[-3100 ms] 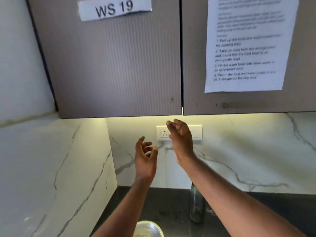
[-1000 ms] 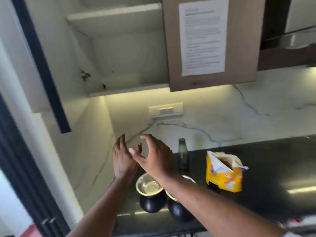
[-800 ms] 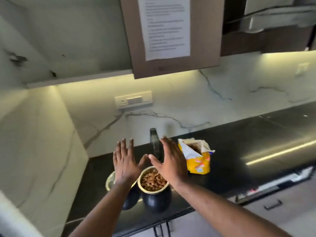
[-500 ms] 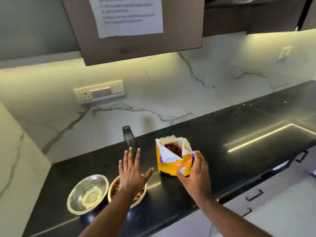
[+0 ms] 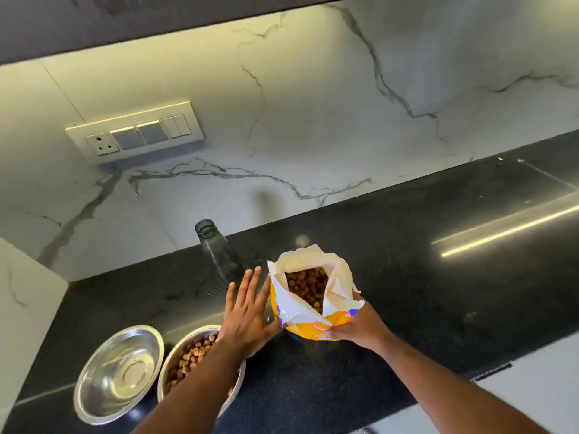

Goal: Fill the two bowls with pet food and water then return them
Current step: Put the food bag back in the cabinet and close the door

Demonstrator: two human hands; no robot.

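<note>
Two steel bowls stand side by side at the front left of the black counter. The left bowl (image 5: 119,372) holds clear water. The right bowl (image 5: 191,358) holds brown kibble, and my left forearm crosses over it. An open yellow pet food bag (image 5: 310,296) stands upright to the right of the bowls, kibble showing in its mouth. My right hand (image 5: 360,327) grips the bag's lower right side. My left hand (image 5: 247,314) has its fingers spread flat beside the bag's left side, touching or nearly touching it.
An uncapped clear bottle (image 5: 216,252) stands behind my left hand near the marble backsplash. A switch and socket plate (image 5: 134,133) sits on the wall. The black counter (image 5: 438,277) stretches to the right. A marble side wall closes off the left end.
The view dropped from the open upper cabinet to the counter. Both hands came down and right; my right hand closed on the bag and my left hand moved from over the kibble bowl to the bag's side.
</note>
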